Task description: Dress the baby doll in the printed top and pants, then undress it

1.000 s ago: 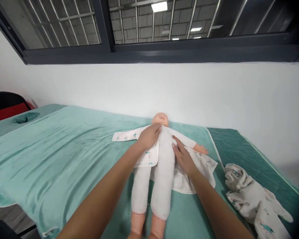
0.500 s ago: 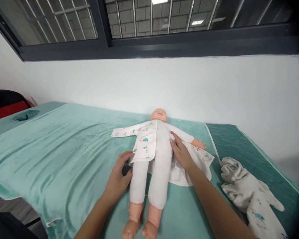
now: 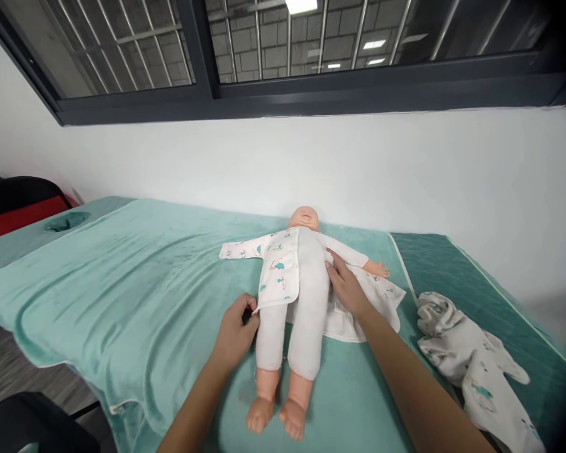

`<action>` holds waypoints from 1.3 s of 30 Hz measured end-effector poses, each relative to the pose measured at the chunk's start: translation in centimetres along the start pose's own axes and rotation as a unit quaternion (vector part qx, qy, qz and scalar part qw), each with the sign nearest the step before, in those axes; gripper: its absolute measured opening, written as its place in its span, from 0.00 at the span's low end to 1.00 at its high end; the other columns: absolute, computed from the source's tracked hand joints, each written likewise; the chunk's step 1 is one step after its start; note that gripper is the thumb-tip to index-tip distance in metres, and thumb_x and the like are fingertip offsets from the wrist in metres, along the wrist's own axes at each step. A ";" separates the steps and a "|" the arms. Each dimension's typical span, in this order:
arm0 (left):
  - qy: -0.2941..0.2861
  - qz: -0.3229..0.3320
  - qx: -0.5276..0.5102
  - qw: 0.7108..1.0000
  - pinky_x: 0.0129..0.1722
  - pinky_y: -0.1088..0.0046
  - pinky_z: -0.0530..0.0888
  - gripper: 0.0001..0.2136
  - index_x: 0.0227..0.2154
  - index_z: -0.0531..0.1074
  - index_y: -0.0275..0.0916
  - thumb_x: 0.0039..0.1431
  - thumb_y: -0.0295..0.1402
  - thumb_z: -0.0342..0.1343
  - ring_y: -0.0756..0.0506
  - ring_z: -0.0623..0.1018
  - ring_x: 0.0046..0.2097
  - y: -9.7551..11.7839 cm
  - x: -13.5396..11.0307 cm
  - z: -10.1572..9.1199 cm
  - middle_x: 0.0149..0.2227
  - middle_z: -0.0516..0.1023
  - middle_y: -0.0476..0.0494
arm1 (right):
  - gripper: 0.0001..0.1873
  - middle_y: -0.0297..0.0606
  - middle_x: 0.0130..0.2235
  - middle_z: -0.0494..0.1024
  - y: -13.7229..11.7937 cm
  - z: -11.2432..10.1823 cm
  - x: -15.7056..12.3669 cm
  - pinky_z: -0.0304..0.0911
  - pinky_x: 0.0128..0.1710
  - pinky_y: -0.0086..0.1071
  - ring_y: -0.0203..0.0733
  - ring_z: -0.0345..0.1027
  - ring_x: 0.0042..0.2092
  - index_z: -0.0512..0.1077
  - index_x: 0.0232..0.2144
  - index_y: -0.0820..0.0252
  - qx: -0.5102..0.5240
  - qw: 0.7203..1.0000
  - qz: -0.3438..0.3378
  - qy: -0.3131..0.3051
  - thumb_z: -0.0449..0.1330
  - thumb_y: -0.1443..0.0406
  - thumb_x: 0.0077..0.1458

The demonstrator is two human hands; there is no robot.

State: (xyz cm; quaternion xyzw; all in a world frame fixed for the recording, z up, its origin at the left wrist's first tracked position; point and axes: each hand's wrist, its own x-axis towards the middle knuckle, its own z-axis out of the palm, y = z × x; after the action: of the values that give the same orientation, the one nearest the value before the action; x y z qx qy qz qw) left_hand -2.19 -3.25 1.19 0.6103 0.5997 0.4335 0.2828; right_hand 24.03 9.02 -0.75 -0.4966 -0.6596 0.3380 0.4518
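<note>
A baby doll (image 3: 310, 308) with a white cloth body lies on its back, head toward the wall. One sleeve of a white printed baby shirt (image 3: 279, 269) covers the arm on the left, and that front panel lies over the chest. The rest of the shirt spreads out under the doll on the right, where the other arm is outside the printed sleeve. My left hand (image 3: 238, 330) pinches the shirt's lower left hem beside the hip. My right hand (image 3: 346, 283) rests against the doll's right-hand side at the waist, fingers extended.
A green plush cover (image 3: 136, 283) lies under the doll. Crumpled printed baby clothing (image 3: 471, 362) lies on the darker green mat (image 3: 434, 258) at the right. A white wall (image 3: 264, 163) with a barred window stands behind. A black chair part (image 3: 38, 425) shows at lower left.
My left hand has closed its fingers on the shirt's hem. My right hand stays at the doll's side. The view has shifted slightly, bringing the doll's feet fully into sight.
</note>
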 end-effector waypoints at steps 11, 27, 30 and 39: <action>0.097 0.067 -0.072 0.990 0.61 0.60 0.66 0.08 0.42 0.63 0.45 0.61 0.37 0.52 0.42 0.68 0.61 -0.4 1.0 -0.4 0.57 0.69 0.43 | 0.23 0.42 0.38 0.82 -0.1 -6.9 0.2 0.64 0.43 0.38 0.49 0.74 0.42 0.77 0.36 0.56 -0.228 0.963 0.070 0.126 0.47 0.51 0.63; -0.140 0.330 0.237 0.903 0.64 0.58 0.61 0.21 0.59 0.63 0.38 0.63 0.35 0.51 0.37 0.62 0.67 12.0 15.8 8.2 0.64 0.65 0.34 | 0.24 0.51 0.33 0.80 1.3 -9.5 0.4 0.55 0.30 0.35 0.51 0.73 0.36 0.77 0.27 0.57 -0.416 0.887 0.196 0.026 0.47 0.52 0.60; -0.241 0.331 0.308 0.859 0.53 0.59 0.70 0.19 0.56 0.65 0.37 0.62 0.34 0.51 0.36 0.71 0.58 14.3 16.5 11.9 0.57 0.72 0.32 | 0.24 0.49 0.32 0.80 1.7 -9.4 0.6 0.54 0.30 0.35 0.52 0.73 0.35 0.75 0.27 0.57 -0.406 0.891 0.204 0.018 0.48 0.49 0.59; -0.360 0.300 0.481 0.741 0.48 0.57 0.71 0.15 0.45 0.71 0.39 0.54 0.33 0.58 0.36 0.76 0.50 13.5 19.7 20.3 0.51 0.75 0.35 | 0.17 0.38 0.32 0.80 0.9 -7.1 0.8 0.56 0.31 0.33 0.47 0.74 0.36 0.70 0.27 0.55 -0.294 0.938 0.183 -0.024 0.55 0.49 0.56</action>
State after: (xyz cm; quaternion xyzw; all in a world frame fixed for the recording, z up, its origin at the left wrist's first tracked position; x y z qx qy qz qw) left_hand 20.18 17.94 7.20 0.9241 0.3681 -0.1021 0.0021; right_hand 30.91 9.99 1.24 -0.7111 -0.6382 0.2171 0.2000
